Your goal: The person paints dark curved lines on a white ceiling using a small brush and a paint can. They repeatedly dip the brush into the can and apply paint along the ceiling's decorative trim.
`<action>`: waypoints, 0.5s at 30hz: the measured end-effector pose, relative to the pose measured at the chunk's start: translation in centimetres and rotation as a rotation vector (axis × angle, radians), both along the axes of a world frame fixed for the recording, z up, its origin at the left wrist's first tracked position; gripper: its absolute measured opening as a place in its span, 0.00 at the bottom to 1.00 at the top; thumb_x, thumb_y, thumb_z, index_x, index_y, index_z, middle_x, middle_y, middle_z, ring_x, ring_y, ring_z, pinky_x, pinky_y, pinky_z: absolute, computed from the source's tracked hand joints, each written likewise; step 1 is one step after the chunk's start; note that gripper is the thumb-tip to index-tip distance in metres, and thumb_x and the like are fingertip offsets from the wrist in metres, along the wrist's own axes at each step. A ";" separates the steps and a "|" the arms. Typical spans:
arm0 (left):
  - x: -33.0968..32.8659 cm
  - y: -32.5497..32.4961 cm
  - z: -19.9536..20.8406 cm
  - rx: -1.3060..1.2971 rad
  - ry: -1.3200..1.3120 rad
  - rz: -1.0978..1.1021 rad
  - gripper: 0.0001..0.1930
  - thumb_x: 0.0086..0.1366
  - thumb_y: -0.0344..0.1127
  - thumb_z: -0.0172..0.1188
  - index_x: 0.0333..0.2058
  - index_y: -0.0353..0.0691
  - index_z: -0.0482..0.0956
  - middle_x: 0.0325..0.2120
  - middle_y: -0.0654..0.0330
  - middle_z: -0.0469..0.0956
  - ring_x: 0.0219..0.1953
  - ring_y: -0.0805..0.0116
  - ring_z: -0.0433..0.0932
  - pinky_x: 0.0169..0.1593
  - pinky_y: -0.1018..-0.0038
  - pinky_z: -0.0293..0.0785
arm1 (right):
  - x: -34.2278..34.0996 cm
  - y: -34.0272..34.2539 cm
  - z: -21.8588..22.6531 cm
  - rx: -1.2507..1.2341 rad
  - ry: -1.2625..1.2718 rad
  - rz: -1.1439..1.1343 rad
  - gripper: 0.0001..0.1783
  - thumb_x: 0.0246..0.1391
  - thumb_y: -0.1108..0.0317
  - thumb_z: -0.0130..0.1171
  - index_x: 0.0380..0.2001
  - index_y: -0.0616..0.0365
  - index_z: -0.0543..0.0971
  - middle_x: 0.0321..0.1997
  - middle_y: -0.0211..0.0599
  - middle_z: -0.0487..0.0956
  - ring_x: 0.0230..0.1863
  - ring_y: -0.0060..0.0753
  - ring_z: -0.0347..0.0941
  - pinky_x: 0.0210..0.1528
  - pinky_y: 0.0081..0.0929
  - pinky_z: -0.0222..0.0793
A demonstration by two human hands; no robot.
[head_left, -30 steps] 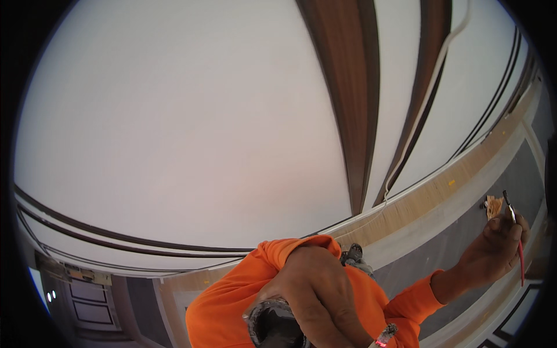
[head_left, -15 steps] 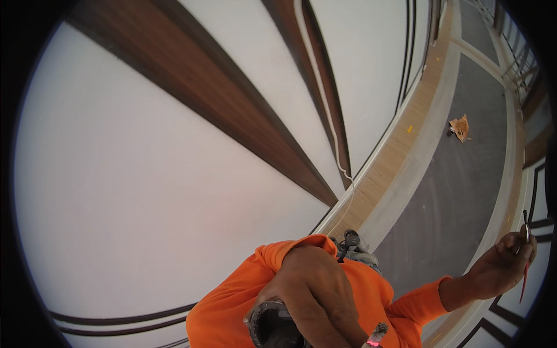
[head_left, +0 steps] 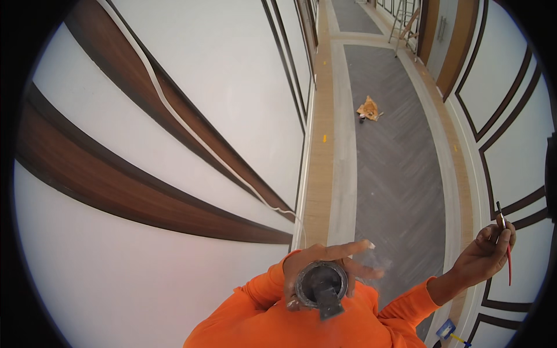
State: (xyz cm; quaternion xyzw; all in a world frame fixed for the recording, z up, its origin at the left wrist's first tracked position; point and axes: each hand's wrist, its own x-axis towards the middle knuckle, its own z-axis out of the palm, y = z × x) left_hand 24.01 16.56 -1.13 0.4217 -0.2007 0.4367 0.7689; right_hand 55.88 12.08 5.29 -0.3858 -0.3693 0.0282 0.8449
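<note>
My left hand (head_left: 304, 261) is wrapped round a small round can (head_left: 301, 284) with dark stuff inside, held before my orange sleeve and chest. A dark, flat-ended piece (head_left: 329, 304) sticks out over its rim; its kind is unclear. Two fingers of this hand stretch away to the right, with a whitish bit at one tip and faint smoke beside them. Out to the right, my right hand (head_left: 487, 249) pinches a thin paintbrush (head_left: 502, 223) with a red handle pointing down and dark bristles up. The brush is near the panelled right wall, touching nothing that I can see.
A white wall (head_left: 232, 75) with dark wood strips runs along the left, a loose white cable (head_left: 174, 113) crossing it. On the grey floor (head_left: 394, 174) lies crumpled brown paper (head_left: 369, 109) beside a small dark object. A stepladder (head_left: 402, 26) stands far off; a blue object (head_left: 446, 329) is low right.
My view has swung right, toward the corridor. My left hand has lowered the can away from my head, and the glowing cigarette seen earlier no longer shows clearly. My right hand still holds the paintbrush.
</note>
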 end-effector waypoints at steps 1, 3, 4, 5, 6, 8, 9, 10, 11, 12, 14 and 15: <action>-0.5 0.5 -0.4 -0.007 0.032 0.021 0.65 0.53 0.52 0.79 0.71 0.19 0.42 0.43 0.35 0.81 0.45 0.52 0.84 0.49 0.67 0.81 | -0.4 0.1 0.5 0.013 -0.001 -0.033 0.12 0.68 0.70 0.55 0.46 0.67 0.81 0.39 0.46 0.85 0.27 0.21 0.76 0.23 0.10 0.67; -1.9 1.3 -0.7 0.105 0.165 0.100 0.71 0.45 0.54 0.82 0.71 0.20 0.40 0.44 0.39 0.81 0.49 0.52 0.83 0.53 0.65 0.80 | -1.2 0.4 1.7 0.032 0.022 -0.083 0.11 0.68 0.70 0.54 0.42 0.69 0.81 0.36 0.47 0.85 0.25 0.20 0.77 0.22 0.09 0.67; -2.7 1.4 -0.3 0.146 0.243 0.164 0.73 0.43 0.54 0.84 0.72 0.21 0.40 0.44 0.40 0.81 0.49 0.53 0.83 0.54 0.65 0.80 | -1.8 0.8 2.4 0.041 0.024 -0.028 0.11 0.67 0.70 0.56 0.42 0.68 0.80 0.35 0.46 0.84 0.25 0.21 0.77 0.22 0.09 0.68; -3.4 0.9 0.0 0.151 0.343 0.281 0.71 0.43 0.52 0.84 0.72 0.23 0.41 0.44 0.41 0.81 0.48 0.55 0.83 0.53 0.67 0.80 | -2.5 1.1 2.8 0.046 0.023 0.037 0.10 0.67 0.69 0.57 0.41 0.68 0.80 0.34 0.46 0.83 0.26 0.22 0.77 0.23 0.09 0.68; -3.4 0.3 0.2 0.190 0.385 0.402 0.68 0.44 0.49 0.83 0.72 0.25 0.43 0.43 0.42 0.81 0.47 0.56 0.83 0.52 0.67 0.80 | -3.2 1.4 3.3 0.047 0.017 0.112 0.10 0.67 0.69 0.58 0.40 0.67 0.80 0.33 0.45 0.82 0.26 0.22 0.77 0.23 0.09 0.69; -3.9 0.4 0.9 0.302 0.430 0.632 0.61 0.48 0.44 0.81 0.70 0.27 0.46 0.40 0.45 0.81 0.44 0.58 0.83 0.48 0.68 0.81 | -5.0 2.0 3.5 0.044 -0.038 0.271 0.10 0.65 0.67 0.61 0.39 0.66 0.78 0.32 0.43 0.80 0.27 0.23 0.76 0.24 0.10 0.69; -4.5 0.6 1.0 0.363 0.431 0.752 0.57 0.51 0.42 0.79 0.69 0.28 0.47 0.38 0.46 0.80 0.43 0.58 0.83 0.45 0.68 0.82 | -6.3 2.2 3.5 0.029 -0.067 0.362 0.11 0.64 0.66 0.63 0.38 0.65 0.78 0.31 0.41 0.79 0.28 0.24 0.75 0.24 0.10 0.69; -5.3 0.5 1.1 0.380 0.478 0.814 0.59 0.49 0.39 0.80 0.70 0.31 0.46 0.41 0.47 0.80 0.44 0.59 0.83 0.48 0.68 0.80 | -7.6 2.1 3.7 -0.018 -0.095 0.452 0.15 0.61 0.63 0.68 0.38 0.63 0.77 0.30 0.41 0.79 0.28 0.25 0.73 0.25 0.15 0.69; -6.0 0.5 0.0 0.388 0.527 0.874 0.61 0.46 0.35 0.80 0.71 0.33 0.45 0.43 0.48 0.80 0.45 0.61 0.82 0.51 0.68 0.79 | -8.7 2.5 2.8 -0.021 -0.210 0.543 0.15 0.60 0.62 0.68 0.38 0.63 0.77 0.30 0.40 0.79 0.28 0.26 0.73 0.26 0.16 0.68; -7.0 0.0 -0.6 0.392 0.572 0.937 0.63 0.44 0.32 0.81 0.72 0.35 0.44 0.46 0.49 0.80 0.47 0.62 0.82 0.53 0.68 0.78 | -10.1 3.0 2.7 -0.019 -0.332 0.637 0.16 0.60 0.61 0.69 0.38 0.63 0.77 0.29 0.40 0.79 0.28 0.26 0.72 0.26 0.17 0.68; -7.9 -1.1 -2.1 0.379 0.568 1.010 0.63 0.44 0.30 0.80 0.72 0.36 0.43 0.47 0.51 0.79 0.50 0.62 0.80 0.55 0.66 0.76 | -14.1 3.2 3.3 -0.026 -0.390 0.835 0.14 0.54 0.64 0.71 0.35 0.61 0.78 0.26 0.40 0.79 0.27 0.29 0.71 0.29 0.21 0.68; -8.4 -1.8 -2.5 0.379 0.560 1.040 0.63 0.44 0.29 0.79 0.73 0.37 0.42 0.48 0.51 0.78 0.51 0.62 0.79 0.56 0.66 0.75 | -15.9 3.2 3.4 -0.040 -0.450 0.895 0.13 0.52 0.66 0.72 0.33 0.61 0.78 0.26 0.39 0.80 0.28 0.30 0.72 0.31 0.23 0.68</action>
